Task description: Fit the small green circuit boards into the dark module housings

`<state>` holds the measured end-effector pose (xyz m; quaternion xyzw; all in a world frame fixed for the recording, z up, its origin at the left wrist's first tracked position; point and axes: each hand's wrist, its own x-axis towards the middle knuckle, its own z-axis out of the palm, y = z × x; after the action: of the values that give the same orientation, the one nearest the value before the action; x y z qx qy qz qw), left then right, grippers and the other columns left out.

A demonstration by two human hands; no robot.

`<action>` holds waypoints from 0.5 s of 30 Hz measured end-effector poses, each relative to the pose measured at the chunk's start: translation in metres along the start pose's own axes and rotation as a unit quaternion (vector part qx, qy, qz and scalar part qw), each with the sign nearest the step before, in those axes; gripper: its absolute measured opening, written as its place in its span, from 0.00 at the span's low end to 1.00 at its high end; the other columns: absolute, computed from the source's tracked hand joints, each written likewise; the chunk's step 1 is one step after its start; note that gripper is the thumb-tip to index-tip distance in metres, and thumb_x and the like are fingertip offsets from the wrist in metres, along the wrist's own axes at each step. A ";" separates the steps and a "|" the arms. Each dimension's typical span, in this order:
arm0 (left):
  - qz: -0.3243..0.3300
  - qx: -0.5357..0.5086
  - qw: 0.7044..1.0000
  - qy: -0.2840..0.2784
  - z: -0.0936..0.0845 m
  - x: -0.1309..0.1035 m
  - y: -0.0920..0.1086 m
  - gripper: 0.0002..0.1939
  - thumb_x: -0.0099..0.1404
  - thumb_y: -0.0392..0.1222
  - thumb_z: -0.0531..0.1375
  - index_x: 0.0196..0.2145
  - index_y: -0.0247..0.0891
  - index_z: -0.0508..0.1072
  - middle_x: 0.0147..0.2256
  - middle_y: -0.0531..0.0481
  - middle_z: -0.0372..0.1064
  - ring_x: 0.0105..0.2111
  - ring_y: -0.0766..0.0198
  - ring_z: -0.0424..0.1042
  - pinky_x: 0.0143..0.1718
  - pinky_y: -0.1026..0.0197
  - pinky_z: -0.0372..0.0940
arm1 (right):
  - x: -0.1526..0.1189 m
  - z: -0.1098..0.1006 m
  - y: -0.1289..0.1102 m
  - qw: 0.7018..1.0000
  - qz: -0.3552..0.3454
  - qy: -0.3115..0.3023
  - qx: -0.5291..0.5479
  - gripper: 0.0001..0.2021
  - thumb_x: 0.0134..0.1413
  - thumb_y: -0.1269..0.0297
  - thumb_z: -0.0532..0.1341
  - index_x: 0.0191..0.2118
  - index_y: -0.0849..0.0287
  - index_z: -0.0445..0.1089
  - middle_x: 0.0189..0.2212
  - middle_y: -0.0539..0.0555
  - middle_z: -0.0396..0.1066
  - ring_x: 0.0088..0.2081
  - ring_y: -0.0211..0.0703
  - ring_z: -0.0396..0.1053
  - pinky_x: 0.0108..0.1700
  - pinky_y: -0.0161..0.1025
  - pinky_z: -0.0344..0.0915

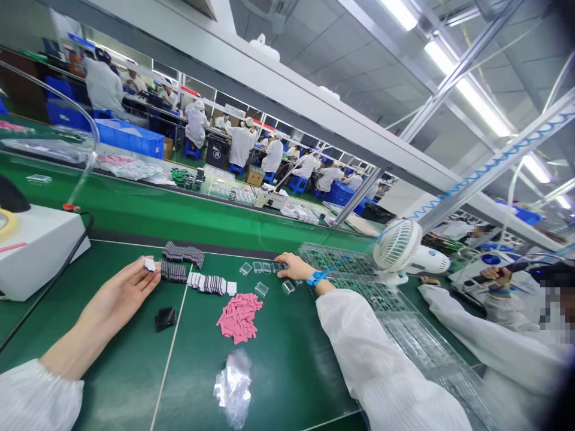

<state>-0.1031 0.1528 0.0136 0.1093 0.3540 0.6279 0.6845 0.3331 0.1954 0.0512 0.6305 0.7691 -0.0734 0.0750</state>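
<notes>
Raised at the left, my left hand [117, 294] pinches a small white square piece [150, 264] between thumb and fingertips. Beside it lie stacked rows of thin dark grey pieces [174, 271] and a fanned row of white square pieces [207, 284]. My right hand [294, 266], with a blue strap at the wrist, reaches to the back of the table, its fingers closed around a small clear plastic case [276, 267] at the end of a row. More clear cases [262, 289] lie close by. A pile of pink strips [240, 317] is between the hands.
Clear trays of green circuit boards [345, 263] and a white fan [399, 248] stand at the right, near a co-worker's sleeve [485, 335]. A crumpled plastic bag [236, 389] lies in front. Black square pieces [166, 318] and a white machine [40, 251] are at left.
</notes>
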 end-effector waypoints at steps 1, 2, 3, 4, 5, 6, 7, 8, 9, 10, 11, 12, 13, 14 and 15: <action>0.000 -0.001 1.000 0.000 0.000 0.000 0.000 0.11 0.67 0.28 0.56 0.33 0.33 0.77 0.33 0.44 0.76 0.34 0.62 0.79 0.35 0.62 0.78 | 0.000 0.000 -0.003 1.000 -0.002 0.002 -0.007 0.16 0.65 0.60 0.61 0.55 0.59 0.68 0.54 0.58 0.69 0.51 0.49 0.71 0.51 0.52 0.70; -0.001 -0.001 1.000 -0.001 -0.001 0.000 -0.001 0.11 0.67 0.28 0.56 0.33 0.33 0.77 0.33 0.44 0.76 0.34 0.62 0.79 0.35 0.62 0.78 | 0.000 -0.001 -0.007 1.000 -0.003 0.005 -0.013 0.16 0.65 0.60 0.61 0.55 0.59 0.68 0.54 0.58 0.69 0.51 0.49 0.71 0.52 0.53 0.70; -0.001 -0.001 1.000 -0.003 -0.001 0.001 -0.001 0.10 0.67 0.28 0.56 0.33 0.32 0.77 0.33 0.44 0.76 0.34 0.62 0.79 0.35 0.62 0.78 | 0.001 -0.002 -0.010 1.000 -0.006 0.008 -0.018 0.16 0.65 0.60 0.61 0.55 0.59 0.68 0.54 0.58 0.68 0.51 0.50 0.70 0.52 0.53 0.70; -0.002 -0.002 1.000 -0.004 -0.001 0.001 -0.001 0.10 0.67 0.28 0.56 0.33 0.32 0.77 0.33 0.44 0.76 0.34 0.62 0.79 0.36 0.62 0.78 | 0.002 -0.003 -0.014 1.000 -0.012 0.012 -0.021 0.16 0.65 0.60 0.61 0.55 0.59 0.68 0.55 0.58 0.68 0.52 0.50 0.70 0.52 0.53 0.69; -0.002 -0.002 1.000 -0.006 -0.001 0.001 -0.001 0.10 0.67 0.28 0.56 0.34 0.32 0.77 0.33 0.44 0.76 0.33 0.62 0.79 0.36 0.62 0.78 | 0.003 -0.004 -0.019 0.999 -0.021 0.014 -0.023 0.17 0.65 0.60 0.61 0.55 0.59 0.67 0.56 0.58 0.67 0.53 0.51 0.70 0.53 0.54 0.69; -0.002 -0.004 1.000 -0.007 -0.001 0.001 -0.002 0.11 0.67 0.27 0.56 0.34 0.32 0.78 0.33 0.44 0.76 0.33 0.62 0.79 0.36 0.62 0.78 | 0.005 -0.005 -0.024 0.999 -0.032 0.014 -0.022 0.17 0.65 0.60 0.61 0.56 0.58 0.67 0.56 0.58 0.67 0.53 0.51 0.69 0.54 0.54 0.68; -0.001 -0.005 1.000 -0.008 -0.001 0.001 -0.002 0.11 0.67 0.27 0.56 0.34 0.32 0.78 0.32 0.44 0.76 0.33 0.62 0.79 0.36 0.62 0.78 | 0.007 -0.006 -0.029 0.999 -0.043 0.012 -0.021 0.17 0.64 0.60 0.61 0.56 0.58 0.67 0.57 0.58 0.66 0.54 0.51 0.69 0.54 0.55 0.68; 0.000 -0.007 1.000 -0.008 0.000 0.001 -0.002 0.11 0.67 0.27 0.56 0.34 0.32 0.77 0.32 0.44 0.77 0.33 0.62 0.78 0.36 0.62 0.78 | 0.009 -0.007 -0.035 0.998 -0.052 0.009 -0.020 0.18 0.64 0.60 0.61 0.57 0.58 0.66 0.57 0.58 0.66 0.54 0.52 0.68 0.54 0.55 0.68; 0.002 -0.009 1.000 -0.007 0.000 0.001 -0.002 0.10 0.67 0.27 0.56 0.34 0.31 0.77 0.32 0.44 0.77 0.33 0.63 0.78 0.36 0.62 0.77 | 0.011 -0.007 -0.040 0.998 -0.058 0.006 -0.019 0.18 0.64 0.60 0.62 0.57 0.58 0.66 0.58 0.58 0.66 0.55 0.52 0.68 0.55 0.56 0.67; 0.005 -0.010 1.000 -0.006 0.000 0.000 -0.003 0.10 0.67 0.27 0.56 0.34 0.32 0.77 0.32 0.44 0.77 0.32 0.63 0.78 0.36 0.62 0.77 | 0.013 -0.007 -0.046 0.998 -0.061 0.003 -0.019 0.18 0.64 0.60 0.62 0.57 0.58 0.66 0.58 0.59 0.66 0.55 0.53 0.68 0.55 0.56 0.67; 0.008 -0.012 1.000 -0.005 0.000 0.000 -0.003 0.10 0.67 0.27 0.56 0.34 0.32 0.77 0.31 0.44 0.77 0.32 0.63 0.78 0.36 0.62 0.77 | 0.015 -0.007 -0.051 0.998 -0.062 0.002 -0.019 0.19 0.64 0.59 0.62 0.57 0.58 0.66 0.58 0.59 0.65 0.56 0.53 0.67 0.56 0.57 0.66; 0.011 -0.014 1.000 -0.005 0.000 -0.001 -0.003 0.10 0.67 0.27 0.56 0.34 0.32 0.77 0.31 0.44 0.77 0.32 0.63 0.78 0.36 0.62 0.77 | 0.016 -0.007 -0.056 0.998 -0.063 0.001 -0.018 0.19 0.64 0.59 0.62 0.57 0.58 0.66 0.58 0.59 0.65 0.56 0.54 0.66 0.56 0.58 0.65; 0.014 -0.017 1.000 -0.006 0.000 -0.001 -0.004 0.10 0.67 0.27 0.56 0.34 0.32 0.77 0.31 0.44 0.77 0.32 0.63 0.78 0.35 0.63 0.76 | 0.017 -0.006 -0.060 0.998 -0.066 0.000 -0.017 0.20 0.63 0.58 0.62 0.58 0.58 0.65 0.58 0.59 0.65 0.57 0.55 0.66 0.57 0.59 0.64; 0.016 -0.019 1.000 -0.008 0.000 -0.001 -0.004 0.10 0.67 0.27 0.56 0.34 0.32 0.77 0.30 0.44 0.78 0.31 0.63 0.78 0.35 0.63 0.76 | 0.018 -0.006 -0.064 0.998 -0.069 0.000 -0.014 0.21 0.62 0.58 0.63 0.58 0.58 0.65 0.58 0.59 0.64 0.58 0.55 0.65 0.58 0.59 0.63; 0.017 -0.021 1.000 -0.011 0.000 -0.001 -0.004 0.10 0.67 0.28 0.56 0.34 0.31 0.77 0.30 0.43 0.78 0.31 0.63 0.78 0.35 0.63 0.76 | 0.019 -0.006 -0.066 0.997 -0.073 0.000 -0.012 0.23 0.61 0.59 0.64 0.59 0.57 0.65 0.59 0.59 0.64 0.58 0.56 0.64 0.58 0.59 0.62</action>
<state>-0.0995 0.1508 0.0115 0.1074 0.3310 0.6453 0.6800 0.2644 0.2017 0.0539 0.5722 0.8136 -0.0696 0.0766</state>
